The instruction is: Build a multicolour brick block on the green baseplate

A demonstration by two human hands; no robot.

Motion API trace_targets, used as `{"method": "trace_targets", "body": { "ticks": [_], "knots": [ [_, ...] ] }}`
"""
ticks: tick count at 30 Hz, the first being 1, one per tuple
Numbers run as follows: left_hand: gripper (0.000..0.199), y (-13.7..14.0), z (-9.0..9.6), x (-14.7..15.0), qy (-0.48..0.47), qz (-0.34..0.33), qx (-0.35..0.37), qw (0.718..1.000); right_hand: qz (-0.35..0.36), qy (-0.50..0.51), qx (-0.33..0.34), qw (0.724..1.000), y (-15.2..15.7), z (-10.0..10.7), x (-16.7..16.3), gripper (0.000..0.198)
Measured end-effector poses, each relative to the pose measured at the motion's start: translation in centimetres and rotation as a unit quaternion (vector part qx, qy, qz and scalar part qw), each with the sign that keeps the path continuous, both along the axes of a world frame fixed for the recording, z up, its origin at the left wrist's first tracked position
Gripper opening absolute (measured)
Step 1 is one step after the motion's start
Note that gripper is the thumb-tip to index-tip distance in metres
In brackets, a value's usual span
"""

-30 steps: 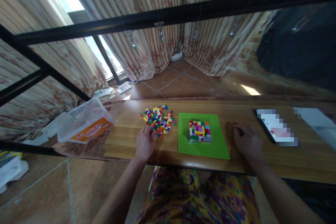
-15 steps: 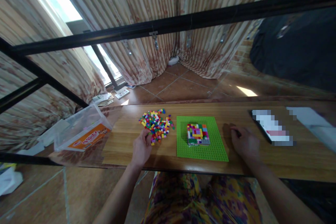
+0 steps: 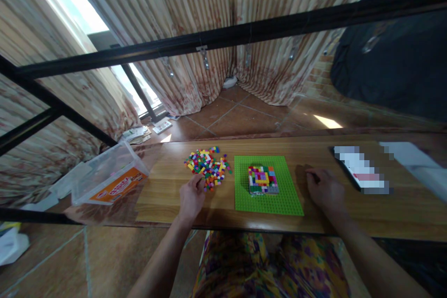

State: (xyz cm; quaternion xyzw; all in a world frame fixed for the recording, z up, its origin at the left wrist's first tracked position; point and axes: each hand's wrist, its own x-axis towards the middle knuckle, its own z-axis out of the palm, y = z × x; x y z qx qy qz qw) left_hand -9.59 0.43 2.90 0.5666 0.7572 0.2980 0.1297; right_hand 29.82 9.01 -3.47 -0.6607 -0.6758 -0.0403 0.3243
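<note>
A heap of small multicoloured toy bricks (image 3: 209, 165) lies left of centre on the wooden board. At its near edge is my left hand (image 3: 192, 198), thumb and fingertips pinched together; what is between them is too small to make out. A green studded baseplate (image 3: 268, 205) lies to the right of the heap. On it stands a squarish layered brick build (image 3: 262, 179), with a yellow ring and pink pieces at the top. My right hand (image 3: 326, 191) rests on the board to the right of the baseplate, fingers curled in, with no object showing in them.
A clear plastic tub (image 3: 111, 177) with an orange label lies at the board's left. To the right lies a phone (image 3: 359, 167) with a blurred screen, and white paper (image 3: 408, 158) beyond it. A black metal bar (image 3: 223, 37) crosses ahead, before curtains.
My left hand has drawn back slightly from the brick heap, toward me and to the right, fingers still pinched. My right hand has stayed in place.
</note>
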Motion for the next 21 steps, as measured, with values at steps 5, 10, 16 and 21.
{"method": "trace_targets", "body": {
  "ticks": [5, 10, 16, 21],
  "knots": [
    [0.029, 0.5, -0.7, -0.3, -0.090, 0.011, 0.044, 0.995, -0.001, -0.001, 0.006, 1.000, 0.0, 0.1, -0.1, 0.030],
    [0.026, 0.5, -0.5, -1.1, -0.109, -0.013, 0.037, 0.993, -0.009, 0.000, 0.000, 1.000, 0.0, 0.2, -0.2, 0.030],
    [0.021, 0.3, 0.4, -2.1, -0.102, 0.004, 0.038, 0.994, -0.006, -0.001, -0.003, 1.000, -0.1, 0.2, -0.2, 0.030],
    [0.022, -0.1, 1.0, -2.2, -0.099, 0.038, 0.040, 0.994, -0.007, 0.002, 0.002, 1.000, 0.0, 0.1, -0.1, 0.030]
  ]
}}
